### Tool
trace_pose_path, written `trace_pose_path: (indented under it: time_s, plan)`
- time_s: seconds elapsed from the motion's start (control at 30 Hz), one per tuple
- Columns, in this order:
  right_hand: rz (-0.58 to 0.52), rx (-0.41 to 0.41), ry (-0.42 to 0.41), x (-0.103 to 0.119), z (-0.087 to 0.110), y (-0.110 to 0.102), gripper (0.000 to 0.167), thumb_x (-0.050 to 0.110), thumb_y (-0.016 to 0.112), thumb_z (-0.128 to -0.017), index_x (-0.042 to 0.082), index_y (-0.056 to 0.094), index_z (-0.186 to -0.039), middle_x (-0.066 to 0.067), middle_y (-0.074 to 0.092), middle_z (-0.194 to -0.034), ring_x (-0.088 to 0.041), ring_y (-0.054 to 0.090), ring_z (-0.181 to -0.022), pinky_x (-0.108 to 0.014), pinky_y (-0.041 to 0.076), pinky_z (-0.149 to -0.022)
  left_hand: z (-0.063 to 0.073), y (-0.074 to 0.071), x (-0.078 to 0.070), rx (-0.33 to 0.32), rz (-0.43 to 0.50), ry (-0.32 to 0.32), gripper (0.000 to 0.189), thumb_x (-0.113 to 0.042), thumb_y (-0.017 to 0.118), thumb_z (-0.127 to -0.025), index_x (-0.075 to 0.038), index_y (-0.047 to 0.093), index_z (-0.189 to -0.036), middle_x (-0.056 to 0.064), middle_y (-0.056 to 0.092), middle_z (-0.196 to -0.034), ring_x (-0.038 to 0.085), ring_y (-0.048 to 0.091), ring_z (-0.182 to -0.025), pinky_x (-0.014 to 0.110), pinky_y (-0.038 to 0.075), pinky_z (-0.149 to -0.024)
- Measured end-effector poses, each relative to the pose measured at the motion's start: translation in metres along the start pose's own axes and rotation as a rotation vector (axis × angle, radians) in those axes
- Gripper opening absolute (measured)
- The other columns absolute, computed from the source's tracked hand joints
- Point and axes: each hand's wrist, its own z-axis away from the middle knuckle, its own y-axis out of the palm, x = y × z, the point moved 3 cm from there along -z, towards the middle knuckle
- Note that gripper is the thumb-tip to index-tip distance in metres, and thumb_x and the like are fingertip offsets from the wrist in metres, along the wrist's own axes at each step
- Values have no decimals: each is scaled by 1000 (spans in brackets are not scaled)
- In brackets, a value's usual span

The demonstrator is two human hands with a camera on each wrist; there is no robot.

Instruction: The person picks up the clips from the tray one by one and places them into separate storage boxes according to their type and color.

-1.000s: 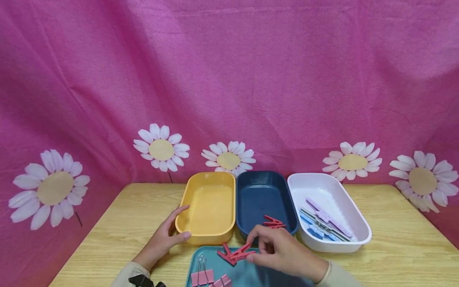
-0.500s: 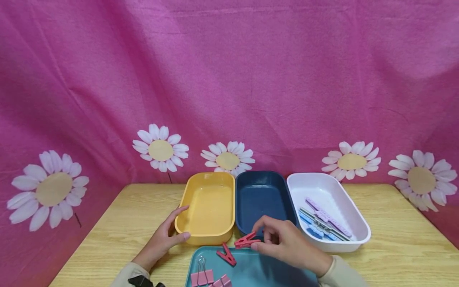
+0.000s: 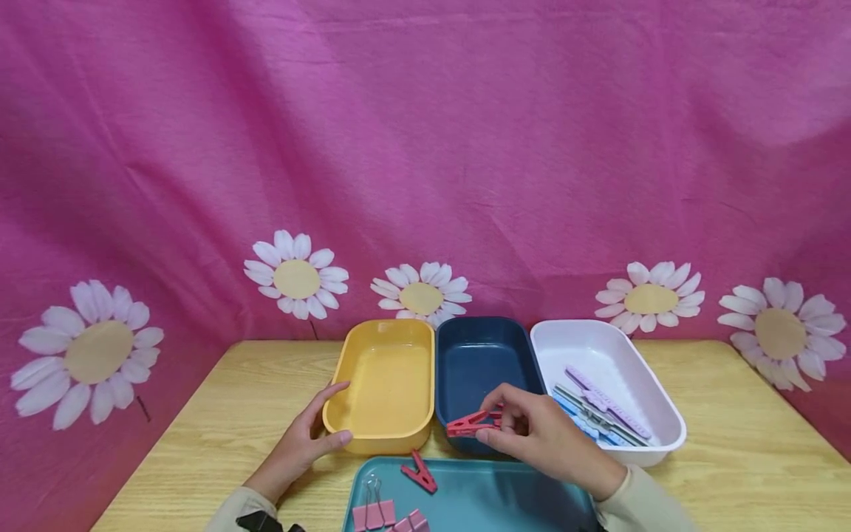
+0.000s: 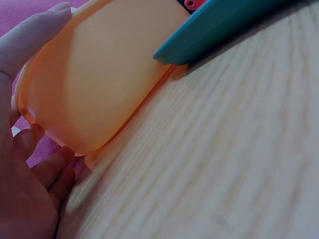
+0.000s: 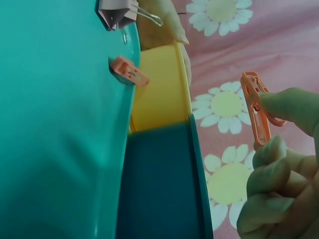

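Note:
My right hand (image 3: 541, 436) pinches a red clothespin (image 3: 468, 424) between thumb and index finger, over the near end of the navy bin (image 3: 488, 362). In the right wrist view the clothespin (image 5: 256, 112) has a metal spring, and the other fingers are curled. My left hand (image 3: 302, 440) holds the near left corner of the yellow bin (image 3: 385, 384), its thumb and index at the rim. In the left wrist view, fingers (image 4: 55, 167) bend against that bin's wall. Another red clothespin (image 3: 420, 473) lies on the teal tray (image 3: 479, 488); my right hand covers part of the navy bin's inside.
Pink binder clips (image 3: 374, 513) lie at the tray's left. A white bin (image 3: 641, 377), right of the navy one, contains purple, blue and silvery long clips (image 3: 601, 414). All stand on a wooden table (image 3: 731, 443) before a pink flowered cloth (image 3: 465, 148).
My right hand has lifted one red clothespin off the teal tray, away from the other, and carried it forward and right over the navy bin. The left hand stays on the yellow bin.

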Motion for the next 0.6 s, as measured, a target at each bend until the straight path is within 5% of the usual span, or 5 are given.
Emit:
trace_pose_path:
  time_s: [0.33, 0.6]
  plan:
    - [42, -37, -8, -7, -2, -7, 25, 35, 74, -84, 20, 63, -101, 8, 53, -63, -6, 48, -51, -22, 39, -43, 0, -2, -1, 3, -3, 18, 68, -19, 72, -87, -32, 38, -145, 11, 12, -160, 27, 26, -141, 10, 24, -101]
    - [64, -45, 4, -14, -3, -11, 25, 35, 74, -85, 20, 63, -101, 8, 53, -61, -6, 48, -50, -22, 38, -41, -1, -1, 0, -4, -9, 6, 69, -21, 72, -87, -33, 38, -145, 10, 9, -161, 27, 26, -141, 41, 18, -113]
